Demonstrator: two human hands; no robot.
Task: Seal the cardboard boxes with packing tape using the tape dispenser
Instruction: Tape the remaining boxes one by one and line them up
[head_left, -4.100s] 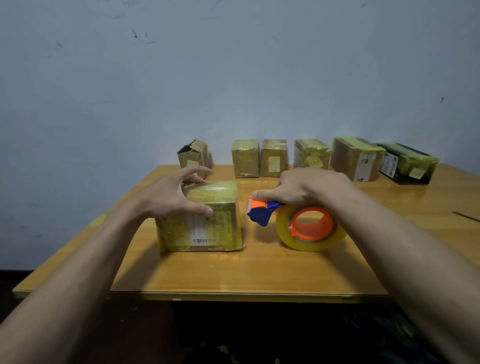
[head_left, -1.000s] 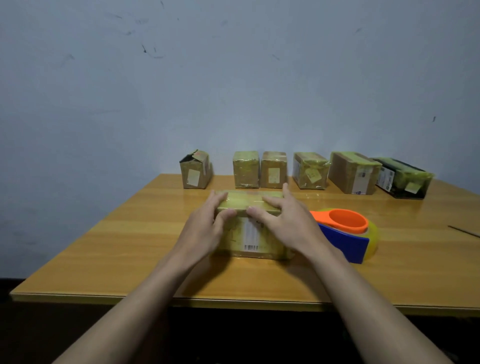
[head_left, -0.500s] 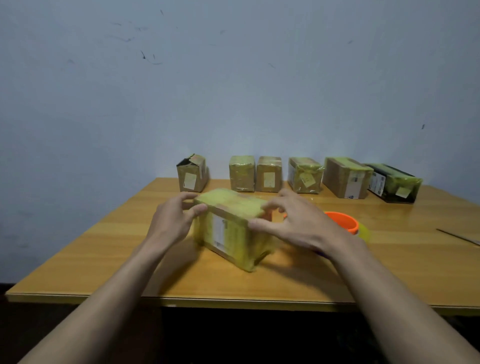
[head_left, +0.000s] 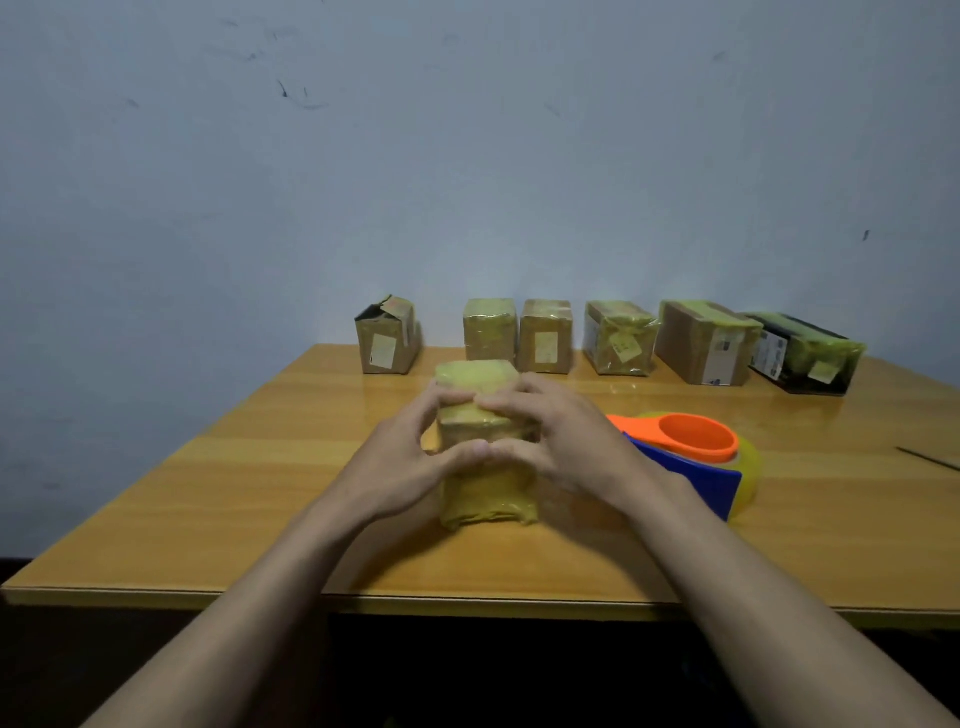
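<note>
A cardboard box wrapped in yellowish tape (head_left: 480, 395) stands on the wooden table (head_left: 260, 493), one short end facing me. My left hand (head_left: 410, 457) grips its left side and my right hand (head_left: 550, 441) grips its right side; fingers curl over the top and both thumbs meet on the near face. The tape dispenser (head_left: 691, 457), blue and orange with a yellowish roll, lies flat on the table just right of my right wrist, with no hand on it.
Along the table's far edge stands a row of boxes: an open-flapped carton (head_left: 387, 335) at the left, several taped cartons (head_left: 545, 335) in the middle, a black box (head_left: 800, 353) at the right. A thin dark object (head_left: 927, 458) lies at the right edge.
Four seconds ago my right hand held the dispenser beside the box; it now lies released. Over the last second both hands have turned the box so a short end faces me.
</note>
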